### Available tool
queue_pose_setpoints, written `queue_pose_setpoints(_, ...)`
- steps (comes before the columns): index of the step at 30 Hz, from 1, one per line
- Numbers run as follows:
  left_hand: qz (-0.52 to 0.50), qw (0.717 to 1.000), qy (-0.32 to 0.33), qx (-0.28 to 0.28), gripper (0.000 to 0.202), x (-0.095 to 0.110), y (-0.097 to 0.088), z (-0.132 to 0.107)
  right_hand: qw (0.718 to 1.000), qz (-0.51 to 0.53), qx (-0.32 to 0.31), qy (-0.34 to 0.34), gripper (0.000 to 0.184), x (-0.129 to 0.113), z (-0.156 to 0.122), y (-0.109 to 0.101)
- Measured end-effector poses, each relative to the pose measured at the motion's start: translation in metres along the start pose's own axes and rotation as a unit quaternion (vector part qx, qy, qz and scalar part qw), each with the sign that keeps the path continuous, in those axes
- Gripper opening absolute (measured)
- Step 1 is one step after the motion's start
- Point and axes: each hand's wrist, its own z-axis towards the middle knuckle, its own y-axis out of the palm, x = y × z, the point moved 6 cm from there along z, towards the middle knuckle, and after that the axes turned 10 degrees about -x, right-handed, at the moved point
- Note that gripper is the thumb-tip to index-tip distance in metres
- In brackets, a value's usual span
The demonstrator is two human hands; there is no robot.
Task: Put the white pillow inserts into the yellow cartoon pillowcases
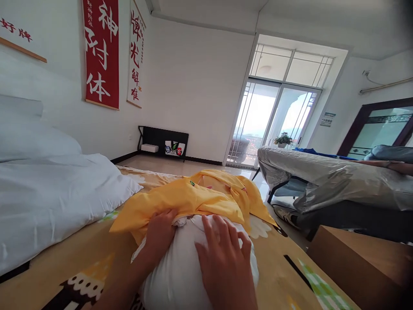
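A white pillow (187, 258) lies in front of me, its far end partly inside a yellow pillowcase (180, 196). My left hand (161, 232) is closed at the left side of the case's opening, gripping the yellow cloth; its fingertips are partly hidden. On top of the pillow rests my right hand (224, 254), with fingers spread and bent, the tips by the case's edge. The case spreads crumpled away from me over a tan patterned bedsheet (267, 267).
White bedding (64, 189) is heaped on the left. To the right stand a cardboard box (358, 258) and a plastic-wrapped sofa (322, 176), where another person's arm (387, 165) shows. A low black stand (164, 140) is by the far wall, left of glass doors (274, 116).
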Motion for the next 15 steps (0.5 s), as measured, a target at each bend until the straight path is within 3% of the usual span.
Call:
queue_pose_setpoints(3, -0.026, 0.999, -0.02, 0.017, 0.023, -0.011, -0.001, 0.005, 0.994, 0.026, -0.025, -0.1, 0.047, -0.03, -0.012, 0.012)
queue_pose_setpoints(9, -0.119, 0.992, -0.023, 0.027, 0.02, -0.026, -0.008, 0.01, 0.963, 0.139, -0.195, -0.12, 0.041, -0.051, 0.006, 0.056)
queue_pose_setpoints(12, -0.108, 0.992, 0.02, 0.068, 0.014, -0.007, -0.015, -0.006, 0.96, 0.161, -0.202, -0.108, 0.038, -0.045, 0.014, 0.065)
queue_pose_setpoints(15, -0.054, 0.979, 0.146, 0.133, 0.016, 0.03, -0.011, -0.031, 0.968, 0.156, -0.181, -0.077, 0.035, -0.034, 0.016, 0.073)
